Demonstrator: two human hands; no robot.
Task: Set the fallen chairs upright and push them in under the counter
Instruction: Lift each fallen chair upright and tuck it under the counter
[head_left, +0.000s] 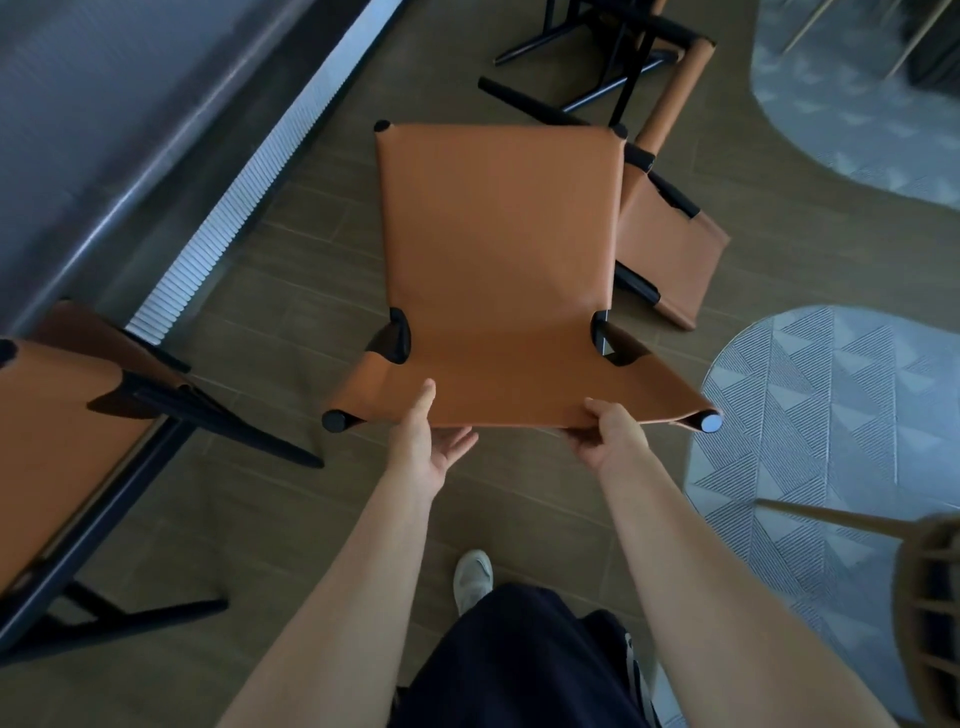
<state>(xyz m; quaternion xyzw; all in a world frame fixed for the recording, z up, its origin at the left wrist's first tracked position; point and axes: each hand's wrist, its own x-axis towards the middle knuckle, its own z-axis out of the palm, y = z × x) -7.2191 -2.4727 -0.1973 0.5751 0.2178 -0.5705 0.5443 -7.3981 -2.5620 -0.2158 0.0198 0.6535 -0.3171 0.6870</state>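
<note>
A dining or café-style bar area (home or shop, hard to say): a long dark counter (93, 104) with a ribbed white front (249, 192), matching black-framed tan leather chairs (493, 260) on wood-look floor tiles (291, 322), and rounded grey patterned floor patches (831, 415).

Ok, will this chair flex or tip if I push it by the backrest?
The chair looks like leather slung between thin black rods, so it probably gives when gripped. The slim frame suggests it's fairly light. Pushed high up, it may tip rather than slide.
</note>
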